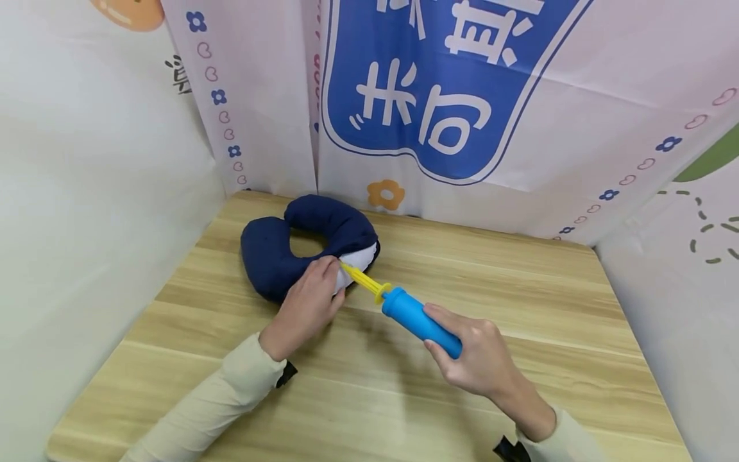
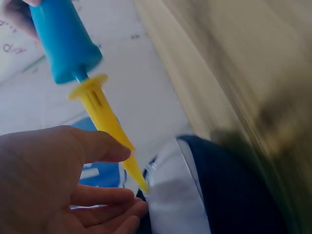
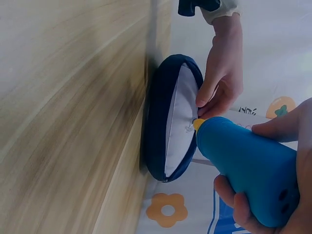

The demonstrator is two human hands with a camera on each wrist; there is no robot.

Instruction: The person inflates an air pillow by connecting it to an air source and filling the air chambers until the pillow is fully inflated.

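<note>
A navy U-shaped neck pillow (image 1: 262, 253) lies on the wooden table, its cover parted along the outer curve so a white inner bladder (image 3: 180, 122) shows. My left hand (image 1: 308, 305) pinches the pillow's edge beside that opening, with the thumb close to the pump's nozzle in the left wrist view. My right hand (image 1: 482, 356) grips a blue hand pump (image 1: 412, 314) by its barrel. From the pump, a yellow tapered nozzle (image 2: 105, 109) points down to the left, its tip at the white bladder near my left fingers. The exact contact at the tip is too small to tell.
The wooden table (image 1: 519, 308) has rounded corners and stands against a printed white cloth (image 1: 577, 128) at the back. White sheets (image 1: 86, 192) flank it on the left and right. The pillow sits toward the table's back left.
</note>
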